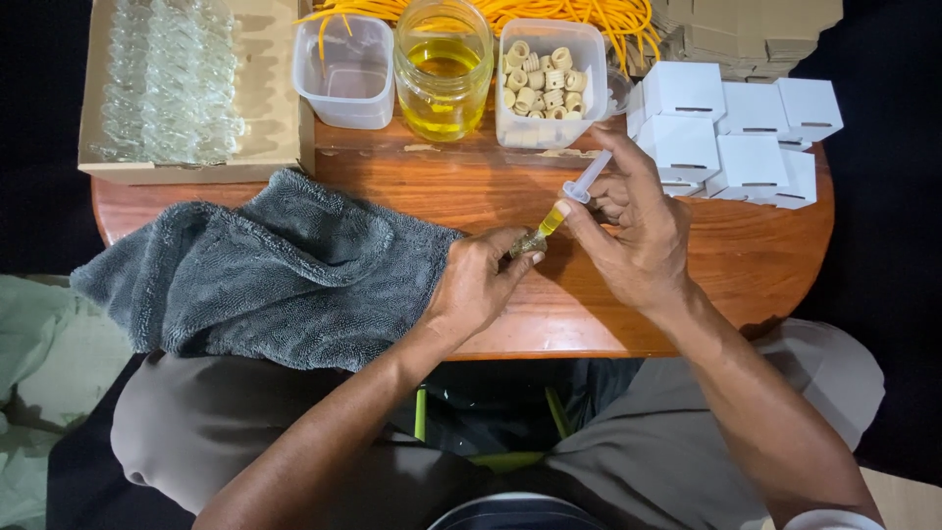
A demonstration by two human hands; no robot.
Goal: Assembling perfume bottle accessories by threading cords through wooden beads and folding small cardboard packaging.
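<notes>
The right hand [638, 236] grips a plastic syringe [577, 194] between thumb and fingers, barrel angled down to the left, plunger end pointing toward the upper right. Yellow liquid shows in the lower part of the barrel. The syringe tip meets the mouth of a small glass vial [528, 242], which the left hand [481, 285] pinches between fingertips and thumb. Both hands are closed on their objects and work just above the wooden table [765, 255], near its front edge and slightly right of centre.

A grey microfibre towel [275, 265] lies crumpled on the left half of the table, touching the left hand's knuckles and hanging over the front edge.

Along the rear edge, from left to right:
- A cardboard box [265, 108] containing rows of clear glass vials [172, 79].
- An empty translucent plastic container [343, 74].
- An open glass jar [444, 69] partly filled with yellow oil.
- A second translucent plastic container [549, 83] filled with small cream-coloured ribbed caps.

Behind these containers lies a bundle of yellow-orange strings [549, 15]. At the right rear stands a cluster of small white cartons [746, 137], close together, with flat brown cardboard pieces [756, 34] stacked behind them. The white cartons are just beside the right hand's fingers.

The person's lap, in grey trousers, is visible below the table edge.
</notes>
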